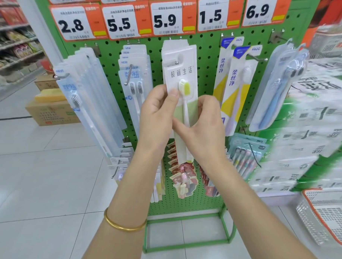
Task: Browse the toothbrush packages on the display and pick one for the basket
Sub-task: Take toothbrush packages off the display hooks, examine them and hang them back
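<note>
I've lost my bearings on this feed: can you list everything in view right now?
pegboard display: one, green, centre.
price tags: five, white and orange, along the top.
held toothbrush package: one, white and pale green, centre hook.
hanging toothbrush packages: several stacks, clear, white, yellow, blue, on neighbouring hooks.
basket: one, white with orange rim, lower right.
cardboard boxes: two, brown, floor at left.
bangle: one, gold, left wrist.
left hand: one, pinches the held package's left edge.
right hand: one, grips its right edge.
</note>
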### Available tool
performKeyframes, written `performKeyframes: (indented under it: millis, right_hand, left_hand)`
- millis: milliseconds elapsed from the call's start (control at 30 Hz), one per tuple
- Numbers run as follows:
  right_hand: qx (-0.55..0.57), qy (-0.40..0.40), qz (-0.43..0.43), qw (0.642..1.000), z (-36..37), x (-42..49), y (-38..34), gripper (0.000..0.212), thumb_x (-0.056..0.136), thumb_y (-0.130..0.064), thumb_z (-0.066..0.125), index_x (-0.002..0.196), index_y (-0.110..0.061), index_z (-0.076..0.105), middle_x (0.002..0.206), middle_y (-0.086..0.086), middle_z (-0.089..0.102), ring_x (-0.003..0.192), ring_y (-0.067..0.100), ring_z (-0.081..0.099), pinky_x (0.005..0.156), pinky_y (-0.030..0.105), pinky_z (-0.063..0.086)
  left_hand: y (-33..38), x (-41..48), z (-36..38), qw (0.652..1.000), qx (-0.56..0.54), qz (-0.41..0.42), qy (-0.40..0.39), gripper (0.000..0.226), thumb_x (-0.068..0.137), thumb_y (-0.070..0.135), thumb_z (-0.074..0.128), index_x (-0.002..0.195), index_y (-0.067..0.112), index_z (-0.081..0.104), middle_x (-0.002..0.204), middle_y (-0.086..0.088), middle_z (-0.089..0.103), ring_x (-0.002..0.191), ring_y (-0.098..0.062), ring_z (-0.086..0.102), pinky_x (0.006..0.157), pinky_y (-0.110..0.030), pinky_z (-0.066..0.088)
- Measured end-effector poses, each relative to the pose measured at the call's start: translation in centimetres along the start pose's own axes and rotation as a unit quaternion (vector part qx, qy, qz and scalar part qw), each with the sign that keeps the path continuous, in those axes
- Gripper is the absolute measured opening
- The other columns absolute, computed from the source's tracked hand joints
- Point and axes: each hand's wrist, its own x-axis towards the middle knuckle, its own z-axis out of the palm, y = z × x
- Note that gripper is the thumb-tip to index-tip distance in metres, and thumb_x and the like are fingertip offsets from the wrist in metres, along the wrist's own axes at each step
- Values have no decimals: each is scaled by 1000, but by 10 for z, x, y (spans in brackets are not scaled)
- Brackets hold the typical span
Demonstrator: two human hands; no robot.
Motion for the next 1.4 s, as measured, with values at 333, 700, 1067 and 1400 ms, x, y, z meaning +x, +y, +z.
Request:
performKeyframes:
  millis: [333,700,1067,1400]
  right_hand:
    - [125,-45,-18,991,6,-2,24,56,81,-43,45,129,-16,47,114,-1,51,103,8,50,85,37,48]
    - [221,17,-29,975,11,17,23,28,98,-26,34,103,-12,57,95,-10,57,93,2,53,85,22,42]
    - [216,-17,61,974,20,77,18,11,93,-10,53,98,-13,63,96,1,65,84,9,58,75,25,46]
    - [222,-5,29,975,14,84,13,9,90,-12,60,83,-17,63,78,-7,60,69,0,50,68,21,42]
  left_hand:
    - [-2,1,0,999,-13,-29,9,22,99,13,45,91,16,65,87,4,66,81,-5,60,73,-20,48]
    - [-8,7,-1,998,5,-49,28,23,98,14,48,81,21,62,79,5,61,77,-9,53,76,-31,45]
    - [-19,30,-1,994,83,-63,38,18,98,21,47,95,12,62,89,2,63,76,-5,53,71,-23,42]
    - [-20,31,-3,993,100,-40,43,9,98,18,47,99,15,55,90,8,61,78,2,55,70,-10,45]
